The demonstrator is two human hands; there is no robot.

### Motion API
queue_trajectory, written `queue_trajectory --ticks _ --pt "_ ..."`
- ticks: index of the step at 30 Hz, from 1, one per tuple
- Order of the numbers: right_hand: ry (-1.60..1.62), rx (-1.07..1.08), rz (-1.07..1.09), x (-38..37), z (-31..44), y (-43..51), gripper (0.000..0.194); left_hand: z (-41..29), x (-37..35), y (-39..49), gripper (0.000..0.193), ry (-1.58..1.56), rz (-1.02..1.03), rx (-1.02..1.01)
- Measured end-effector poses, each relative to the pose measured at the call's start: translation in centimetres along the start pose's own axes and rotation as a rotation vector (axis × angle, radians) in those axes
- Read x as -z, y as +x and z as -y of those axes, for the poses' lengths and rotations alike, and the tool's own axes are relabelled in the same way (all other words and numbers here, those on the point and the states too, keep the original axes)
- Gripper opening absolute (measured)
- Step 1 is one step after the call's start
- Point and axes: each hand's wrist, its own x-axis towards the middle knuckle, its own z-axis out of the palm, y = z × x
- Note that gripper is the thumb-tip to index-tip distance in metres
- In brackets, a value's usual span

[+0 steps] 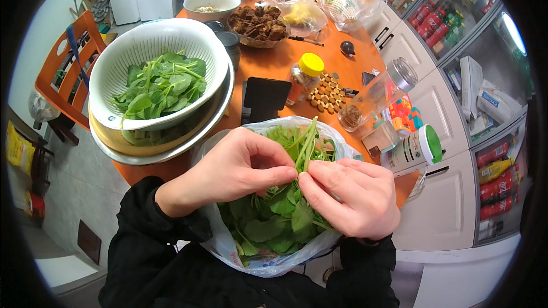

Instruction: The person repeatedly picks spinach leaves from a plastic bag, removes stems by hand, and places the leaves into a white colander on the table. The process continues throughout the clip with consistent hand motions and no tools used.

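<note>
Both hands meet over a thin plastic bag (274, 270) full of leafy green vegetables (267, 226). Thumb and fingertips of my left hand (233, 171) pinch the stems of a green sprig (309, 143). My right hand (355, 194) grips the same sprig from the other side, its fingertips almost touching the left thumb. The sprig's stems point up and away from me, and its leaves hang below over the bag. To the left, a white plastic colander (105, 57) holds a loose heap of picked leaves (165, 83). It rests tilted on a yellowish basket (102, 130) in a metal basin (141, 161).
Beyond the bag are a black phone or tablet on a stand (267, 98), a yellow-lidded jar (302, 79) and a wooden bead mat (327, 94). A clear glass bottle (364, 102) and green-lidded canister (409, 149) stand right. An orange chair (68, 77) is left.
</note>
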Motion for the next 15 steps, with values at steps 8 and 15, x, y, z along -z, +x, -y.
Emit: queue_trajectory --ticks 8,15 --pt "0.210 -0.072 -0.101 -0.8 -0.3 0.3 0.022 0.7 -0.4 -0.1 0.015 -0.126 -0.076 -0.200" --pt "0.498 -0.493 -0.184 -1.8 0.7 0.6 0.028 1.3 -1.0 0.1 0.007 0.728 -0.364 -0.700"
